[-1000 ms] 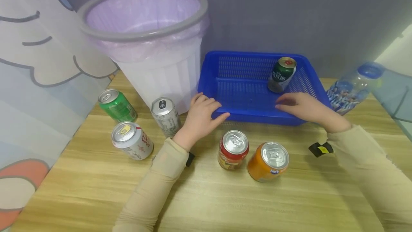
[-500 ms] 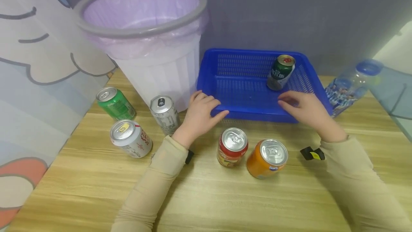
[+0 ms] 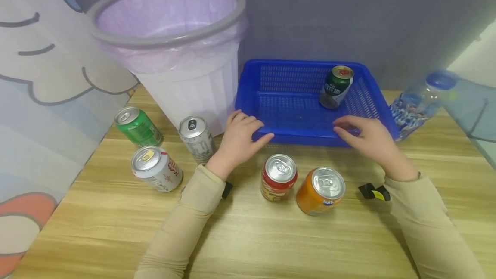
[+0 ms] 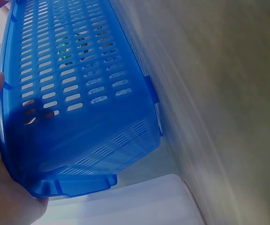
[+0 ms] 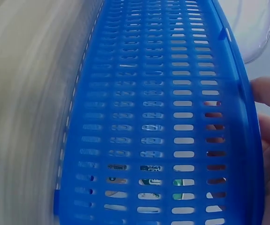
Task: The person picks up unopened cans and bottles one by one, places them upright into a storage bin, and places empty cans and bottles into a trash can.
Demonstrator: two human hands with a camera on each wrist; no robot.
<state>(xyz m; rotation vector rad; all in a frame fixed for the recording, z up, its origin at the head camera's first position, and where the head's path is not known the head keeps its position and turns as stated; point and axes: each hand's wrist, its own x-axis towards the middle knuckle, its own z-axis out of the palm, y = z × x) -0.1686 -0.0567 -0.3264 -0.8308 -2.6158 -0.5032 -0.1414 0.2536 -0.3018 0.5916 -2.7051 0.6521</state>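
Against the wall stands a blue plastic basket (image 3: pixel 286 140) with a green drinks can (image 3: pixel 336 87) upright inside it at the right. My left hand (image 3: pixel 240 139) grips the near left corner of the basket, thumb along the front rim. My right hand (image 3: pixel 366 137) lies over the front rim near the right corner, thumb and fingers curved loosely and apart. In the right wrist view, skin shows through slots of the basket wall (image 5: pixel 163 93). In front of the basket stand a red can (image 3: pixel 280 178) and an orange Fanta can (image 3: pixel 320 190).
Left of the basket rises a white bin (image 3: pixel 193 85) with a purple liner. Near its foot stand a silver can (image 3: pixel 197 139), a white can (image 3: pixel 156 169) and a tilted-looking green can (image 3: pixel 139 127). A clear bottle (image 3: pixel 418 106) leans into view beside the basket's right side.
My right hand has shifted slightly toward me, its wrist lower in view, while its fingertips stay over the front rim. My left hand keeps its place; the view shifts a little.
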